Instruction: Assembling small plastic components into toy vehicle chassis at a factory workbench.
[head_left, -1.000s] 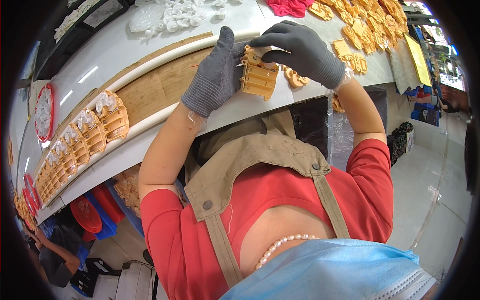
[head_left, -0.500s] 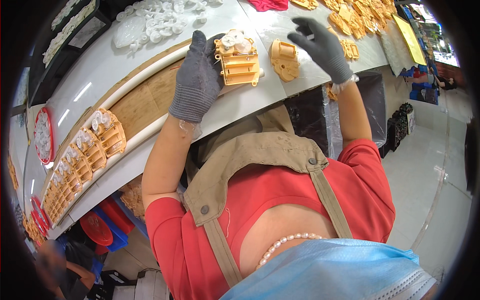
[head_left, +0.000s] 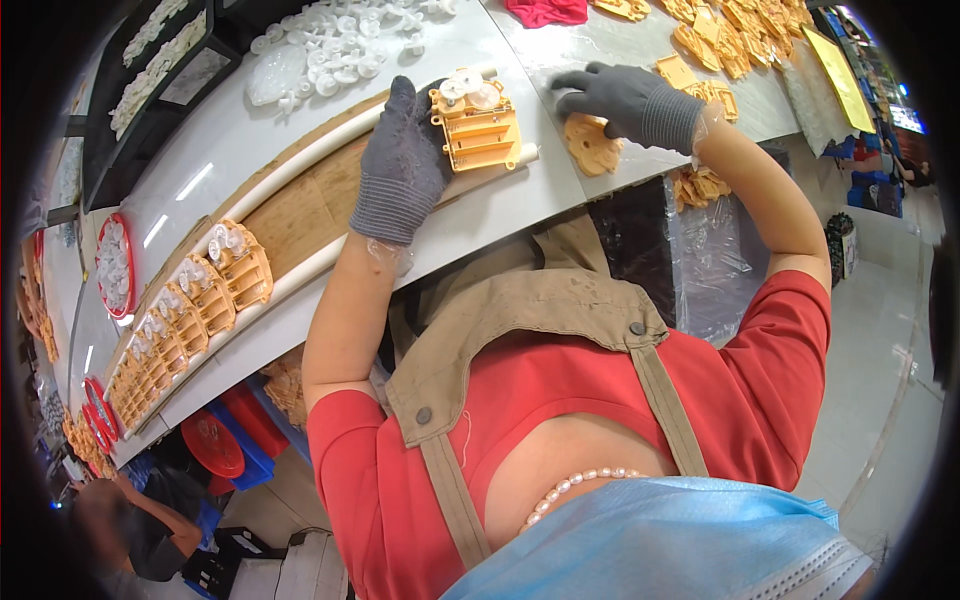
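In a grey knitted glove, my left hand (head_left: pixel 402 165) grips a yellow plastic housing (head_left: pixel 484 137) by its left side. White gears (head_left: pixel 470 90) sit at the top of this housing, above its open compartments. My right hand (head_left: pixel 630 102), gloved alike, hovers over a second yellow part (head_left: pixel 592 145) lying flat on the table. Its fingers stretch out to the left with nothing visible in them, and the hand hides the upper side of that part.
Along a white-edged wooden track (head_left: pixel 300 205) stands a row of yellow housings with white gears (head_left: pixel 205 285). White plastic gears (head_left: pixel 335 50) lie heaped at the back, near black bins (head_left: pixel 175 65). Yellow parts (head_left: pixel 725 40) pile up at back right. Another person (head_left: pixel 150 520) is at lower left.
My right hand has come down and left, over the loose yellow part that was uncovered before. My left hand keeps hold of the housing. The whole view has shifted slightly.
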